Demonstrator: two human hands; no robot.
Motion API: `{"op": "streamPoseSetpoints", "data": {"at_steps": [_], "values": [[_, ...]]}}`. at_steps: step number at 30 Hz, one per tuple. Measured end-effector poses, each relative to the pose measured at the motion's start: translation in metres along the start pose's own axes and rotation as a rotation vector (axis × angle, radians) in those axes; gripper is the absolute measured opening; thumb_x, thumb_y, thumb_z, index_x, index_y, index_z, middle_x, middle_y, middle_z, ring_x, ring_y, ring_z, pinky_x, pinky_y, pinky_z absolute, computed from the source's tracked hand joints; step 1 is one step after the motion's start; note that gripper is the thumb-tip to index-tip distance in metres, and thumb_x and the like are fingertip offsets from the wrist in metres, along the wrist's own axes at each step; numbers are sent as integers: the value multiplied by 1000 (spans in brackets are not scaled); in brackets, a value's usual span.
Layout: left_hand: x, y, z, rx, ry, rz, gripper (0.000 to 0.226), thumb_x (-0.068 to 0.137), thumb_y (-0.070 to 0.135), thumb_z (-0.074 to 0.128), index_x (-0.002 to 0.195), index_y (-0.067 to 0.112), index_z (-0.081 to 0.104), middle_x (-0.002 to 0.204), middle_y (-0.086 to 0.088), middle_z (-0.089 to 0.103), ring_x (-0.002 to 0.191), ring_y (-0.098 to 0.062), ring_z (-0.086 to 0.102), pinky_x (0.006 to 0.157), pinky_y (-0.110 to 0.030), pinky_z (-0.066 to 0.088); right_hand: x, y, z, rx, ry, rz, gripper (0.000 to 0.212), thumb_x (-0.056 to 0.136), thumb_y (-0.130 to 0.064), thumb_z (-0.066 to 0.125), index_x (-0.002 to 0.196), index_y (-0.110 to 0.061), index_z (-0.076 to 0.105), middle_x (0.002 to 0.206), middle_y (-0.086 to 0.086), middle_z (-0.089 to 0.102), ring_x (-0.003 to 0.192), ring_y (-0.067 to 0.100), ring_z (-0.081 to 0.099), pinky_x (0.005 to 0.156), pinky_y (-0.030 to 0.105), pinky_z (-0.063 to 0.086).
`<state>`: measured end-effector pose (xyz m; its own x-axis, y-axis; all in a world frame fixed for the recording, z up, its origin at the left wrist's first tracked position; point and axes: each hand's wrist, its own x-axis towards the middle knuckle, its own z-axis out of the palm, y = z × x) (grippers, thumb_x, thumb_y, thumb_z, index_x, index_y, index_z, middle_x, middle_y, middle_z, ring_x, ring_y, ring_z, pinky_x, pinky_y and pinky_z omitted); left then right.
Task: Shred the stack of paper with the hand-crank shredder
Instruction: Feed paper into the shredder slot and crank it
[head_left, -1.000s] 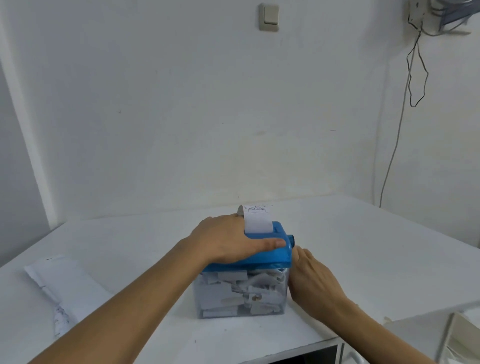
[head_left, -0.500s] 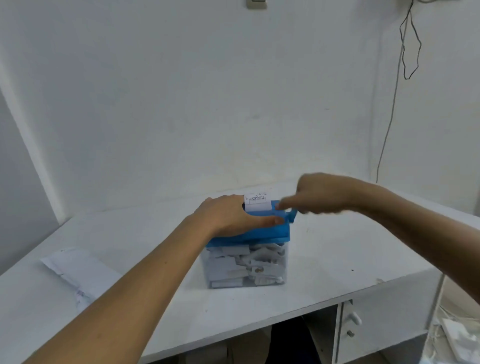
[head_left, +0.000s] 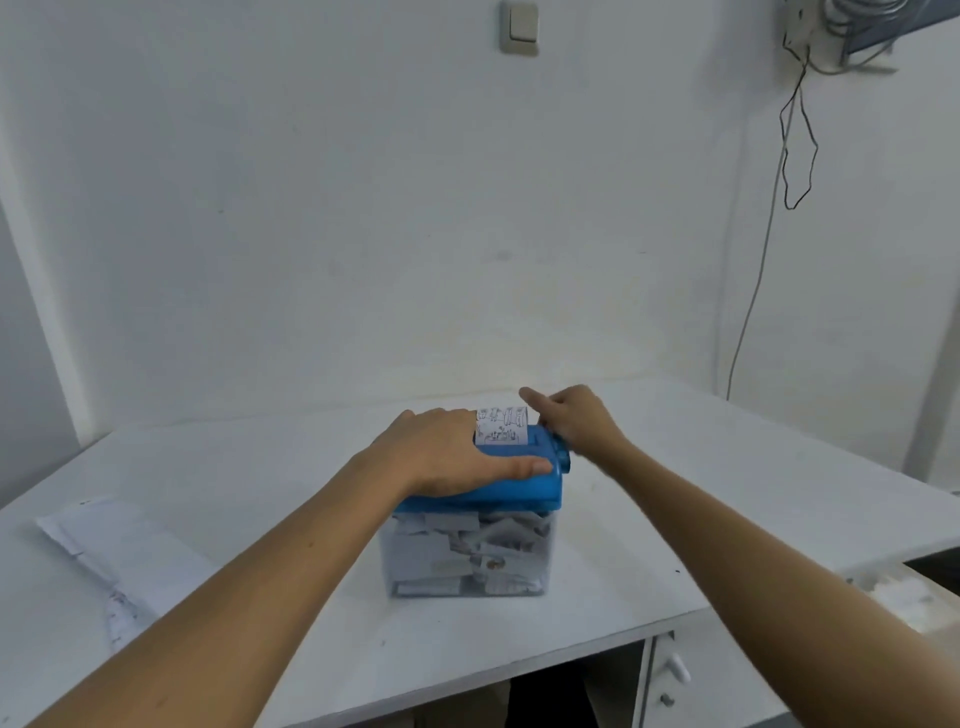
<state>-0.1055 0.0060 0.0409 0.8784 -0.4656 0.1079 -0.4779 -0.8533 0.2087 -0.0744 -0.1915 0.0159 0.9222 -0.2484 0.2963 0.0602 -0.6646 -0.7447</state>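
The hand-crank shredder (head_left: 524, 486) has a blue top and a clear bin (head_left: 467, 556) full of white paper strips; it stands mid-table. A printed sheet (head_left: 501, 426) sticks up out of its slot. My left hand (head_left: 447, 452) lies flat on the blue top, fingers straight, pressing it down. My right hand (head_left: 569, 421) is at the shredder's right end, curled around the crank handle, which is mostly hidden under the hand. The stack of paper (head_left: 119, 540) lies flat at the table's left.
The white table (head_left: 727, 493) runs to a wall behind and on the right. A cabinet door with a knob (head_left: 675, 675) is below the front edge. Cables (head_left: 795, 156) hang down the right wall. A light switch (head_left: 519, 26) is high on the back wall.
My right hand has swung the crank from low beside the bin, up over the top, and now to behind the shredder's right end. The sheet sits lower. My left hand stays put.
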Motion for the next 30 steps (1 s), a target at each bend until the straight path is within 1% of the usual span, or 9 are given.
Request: {"op": "streamPoseSetpoints", "data": {"at_steps": [5,7,11,14,16,18,23,26,30], "values": [[-4,1,-5,-22,-49,60,57,60,100,47,86,50,51,91,22,61,85,0,57,74,-30,44,-16,42,31,203,-40,103,30,105,-21,47,86,-4,65,57,7,54,38,10,45,37,20,33],[-5,1,-4,-38,-64,65,59,61,97,53,91,47,55,93,21,64,86,-2,59,75,-29,47,-22,45,34,231,5,164,34,105,-21,44,96,5,65,59,7,55,32,4,44,34,16,32],[-6,0,-2,-28,-17,61,63,61,96,57,102,48,58,100,21,66,91,-3,60,82,-30,50,-39,42,31,76,108,110,40,107,-20,39,71,-6,50,57,2,55,36,5,48,39,15,34],[-4,-1,0,-15,-5,42,78,55,101,53,109,46,59,103,21,65,92,-5,60,78,-30,49,-75,44,29,116,150,52,51,108,-29,38,69,-4,60,55,2,62,43,4,56,47,21,45],[-3,-2,1,-3,-4,33,89,49,105,50,114,45,59,106,21,65,93,-6,60,77,-30,50,-103,47,23,94,94,2,52,108,-37,37,75,-12,68,63,3,67,55,11,61,56,30,52],[-1,-2,1,7,-1,19,92,47,106,49,114,44,58,109,20,65,94,-8,61,78,-31,51,-132,46,13,47,-35,-37,41,107,-35,38,82,-20,67,70,-2,65,63,11,60,56,25,50],[-1,-2,1,-8,-16,-2,102,40,109,48,118,44,59,113,20,66,99,-11,62,89,-36,54,-155,13,-41,-116,-211,-242,22,90,-22,61,69,-16,61,57,-5,54,52,3,43,52,24,38],[-4,0,0,-41,-26,19,79,47,101,56,105,47,58,103,22,65,92,-6,62,82,-33,54,-123,-8,-69,26,-208,-308,36,92,-32,69,64,-9,65,53,-3,53,47,9,47,46,24,41],[-2,0,-1,-46,-25,52,83,48,100,56,112,47,58,104,21,67,92,-6,62,85,-34,55,-73,-14,-64,298,-143,-243,47,96,-40,64,58,-16,51,55,1,42,54,20,41,44,26,40]]}}
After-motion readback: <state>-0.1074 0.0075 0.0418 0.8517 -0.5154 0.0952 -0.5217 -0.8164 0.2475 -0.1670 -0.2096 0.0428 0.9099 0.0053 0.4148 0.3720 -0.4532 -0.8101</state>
